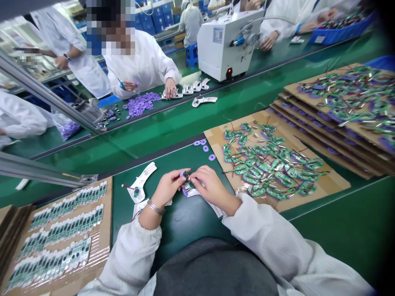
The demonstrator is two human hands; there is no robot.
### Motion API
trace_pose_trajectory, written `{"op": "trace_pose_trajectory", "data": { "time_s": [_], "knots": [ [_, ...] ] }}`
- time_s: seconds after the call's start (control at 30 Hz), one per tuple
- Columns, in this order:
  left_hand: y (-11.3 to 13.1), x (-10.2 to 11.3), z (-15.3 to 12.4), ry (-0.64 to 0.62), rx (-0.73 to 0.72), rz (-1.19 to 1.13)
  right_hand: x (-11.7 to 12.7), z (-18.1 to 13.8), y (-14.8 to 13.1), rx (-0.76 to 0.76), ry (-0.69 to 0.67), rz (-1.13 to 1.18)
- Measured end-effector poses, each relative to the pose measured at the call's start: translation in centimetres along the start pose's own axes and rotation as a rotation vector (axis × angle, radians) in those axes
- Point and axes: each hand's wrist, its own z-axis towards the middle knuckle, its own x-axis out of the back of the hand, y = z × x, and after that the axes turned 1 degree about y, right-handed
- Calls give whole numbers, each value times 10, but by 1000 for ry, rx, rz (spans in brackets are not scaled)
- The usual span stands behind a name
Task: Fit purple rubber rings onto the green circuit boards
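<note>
In front of me my left hand (169, 187) is closed, with its fingertips pinching a small green circuit board with a purple part (184, 176). My right hand (212, 187) pinches at the same piece from the other side; what exactly lies between its fingertips is too small to tell. A white plastic shell (193, 192) shows just under both hands, partly hidden by them. Left of my left hand lies a curved white shell (143, 181) with a small board and red wire in it. Another white shell (138, 209) is partly covered by my left wrist.
Right of my hands, a cardboard sheet (216, 142) carries many green boards; stacked cardboard sheets (327, 142) stand beyond. Left, another cardboard sheet (106, 230) bears rows of boards. Loose purple rings (211, 157) lie ahead. Across the green belt (173, 127), a co-worker (145, 61) handles white shells near a white machine (226, 49).
</note>
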Motion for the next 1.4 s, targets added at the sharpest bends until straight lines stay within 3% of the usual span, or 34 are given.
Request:
{"op": "trace_pose_trajectory", "data": {
  "time_s": [0.17, 0.6, 0.8, 1.13, 1.3, 1.4],
  "knots": [
    [7, 5, -1, -139, -10, 52, 1, -2, 0, 24, -10, -112],
    [15, 10, 0, -191, -72, 259, 5, -2, -2, 57, -3, -117],
    [14, 7, 0, -170, -56, 281, 4, -2, -1, 77, 11, -127],
    [11, 2, -2, -10, -125, 397, 1, -3, 1, 151, 8, -141],
    [6, 0, -1, -10, -17, 277, 0, -3, 6, 89, 28, -83],
    [5, -3, -3, 5, -41, 244, 0, -3, 7, 88, 57, -82]
  ]
}}
